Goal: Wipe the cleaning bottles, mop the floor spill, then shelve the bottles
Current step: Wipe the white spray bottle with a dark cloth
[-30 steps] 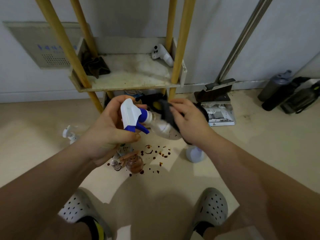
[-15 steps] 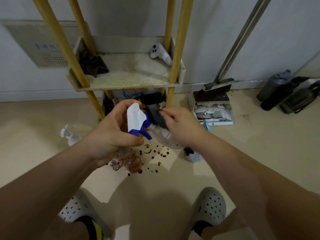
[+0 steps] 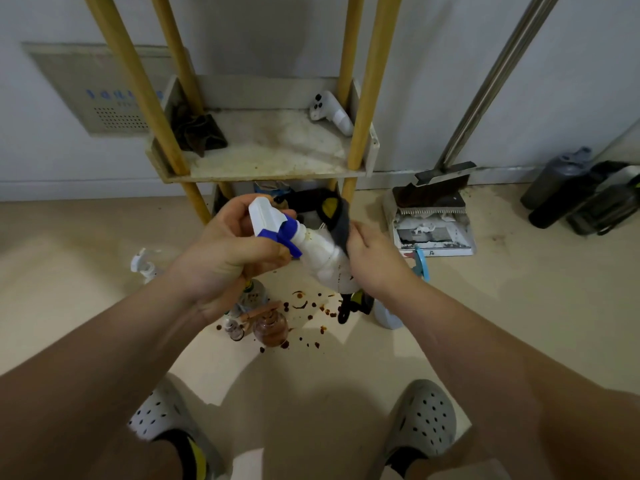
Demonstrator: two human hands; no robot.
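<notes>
My left hand point(image 3: 227, 252) grips the white and blue trigger head of a white spray bottle point(image 3: 320, 256), held tilted over the floor. My right hand point(image 3: 372, 259) holds a dark grey cloth point(image 3: 339, 223) against the bottle's far side. Below them brown spill drops point(image 3: 304, 315) dot the beige floor. An amber pump bottle point(image 3: 270, 327) and a clear bottle point(image 3: 251, 296) stand at the spill's left edge, and a pale bottle point(image 3: 388, 315) stands to its right, partly hidden by my right arm. The wooden-legged shelf point(image 3: 270, 147) stands behind.
A dark rag point(image 3: 199, 133) and a white controller point(image 3: 330, 112) lie on the shelf. A white spray bottle point(image 3: 145, 265) lies on the floor at left. A mop point(image 3: 436, 188) leans on the wall above its white tray point(image 3: 433, 233). Dark bottles point(image 3: 575, 192) stand at far right.
My right hand slid the cloth back from the bottle's neck to its far side. The bottle's body shows again, tilted down to the right. My left hand keeps its grip.
</notes>
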